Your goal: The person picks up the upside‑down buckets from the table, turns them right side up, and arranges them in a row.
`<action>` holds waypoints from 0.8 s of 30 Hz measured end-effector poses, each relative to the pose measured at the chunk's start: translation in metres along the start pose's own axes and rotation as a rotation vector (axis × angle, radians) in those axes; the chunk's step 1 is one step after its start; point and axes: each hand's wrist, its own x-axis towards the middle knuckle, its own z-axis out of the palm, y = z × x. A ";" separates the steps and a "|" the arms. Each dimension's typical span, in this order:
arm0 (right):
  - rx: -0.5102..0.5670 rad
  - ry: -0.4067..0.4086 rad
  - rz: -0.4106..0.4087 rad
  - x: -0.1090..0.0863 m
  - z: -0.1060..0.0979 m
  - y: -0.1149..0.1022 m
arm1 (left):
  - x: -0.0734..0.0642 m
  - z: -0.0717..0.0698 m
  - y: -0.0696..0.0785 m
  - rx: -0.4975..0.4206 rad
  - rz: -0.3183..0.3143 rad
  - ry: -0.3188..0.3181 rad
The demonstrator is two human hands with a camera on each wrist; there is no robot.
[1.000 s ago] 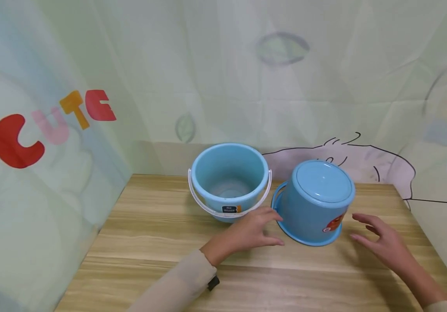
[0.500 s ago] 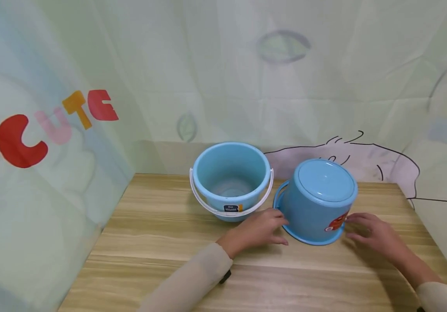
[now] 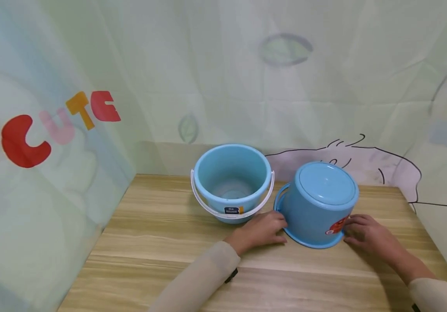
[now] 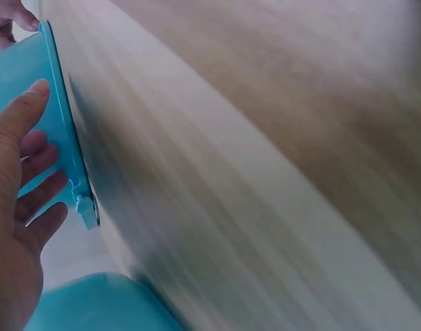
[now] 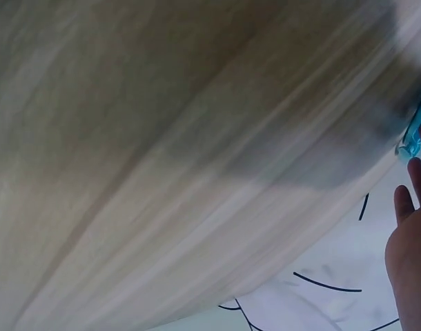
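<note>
A blue plastic bucket (image 3: 313,216) stands upside down on the wooden table, its base up and a red sticker low on its right side. My left hand (image 3: 260,229) is at the left of its lower rim. The left wrist view shows the fingers spread and relaxed in front of the bucket wall. On the opposite side, my right hand (image 3: 369,236) has its fingertips right at the rim, beside the sticker. In the right wrist view, only part of the right hand (image 5: 410,234) shows at the edge, its fingers extended towards the bucket.
To the left, close by, a second light blue bucket (image 3: 233,201) stands upright, its white handle (image 3: 212,211) hanging down in front. Behind the table (image 3: 153,242) is a printed curtain (image 3: 223,65) with coloured letters at the left.
My right hand has moved left to the upside-down bucket's rim. My left hand has shifted slightly right and lower against its left side. Both buckets stay in place.
</note>
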 end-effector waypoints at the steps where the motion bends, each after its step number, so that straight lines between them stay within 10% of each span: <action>1: -0.009 0.008 -0.028 0.000 0.000 0.000 | 0.001 0.001 0.000 0.002 0.003 -0.008; 11: -0.122 0.050 -0.274 0.008 0.003 0.008 | 0.011 0.005 0.001 0.043 0.029 -0.044; 24: -0.126 0.034 -0.239 0.007 0.003 0.005 | 0.018 0.018 0.001 0.053 0.019 0.005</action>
